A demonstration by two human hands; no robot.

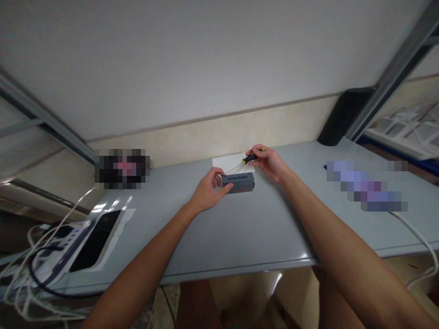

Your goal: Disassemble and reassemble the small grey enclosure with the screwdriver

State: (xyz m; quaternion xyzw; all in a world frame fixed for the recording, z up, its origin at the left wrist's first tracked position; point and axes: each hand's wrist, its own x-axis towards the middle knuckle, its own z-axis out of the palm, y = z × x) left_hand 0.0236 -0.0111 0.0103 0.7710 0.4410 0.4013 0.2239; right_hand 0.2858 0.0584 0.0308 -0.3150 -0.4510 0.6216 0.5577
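A dark grey box-shaped device (238,183) with a row of slots along its top rests on the table. My left hand (211,188) grips its left end, thumb on the front side and fingers curled behind. In my right hand (265,161) is a screwdriver (249,158) with a black and yellow handle, held by curled fingers above and behind the device. Its thin shaft slants down to the left, and the tip is at the device's top left corner, close to my left fingertips. Whether the tip sits in a screw is too small to tell.
Behind the device a white sheet (222,163) lies on the grey table (240,237). A black tablet-like slab (98,240) and a power strip with tangled cables (65,249) are at left. A black cylinder (345,116) stands back right; a blurred item (363,185) lies at right.
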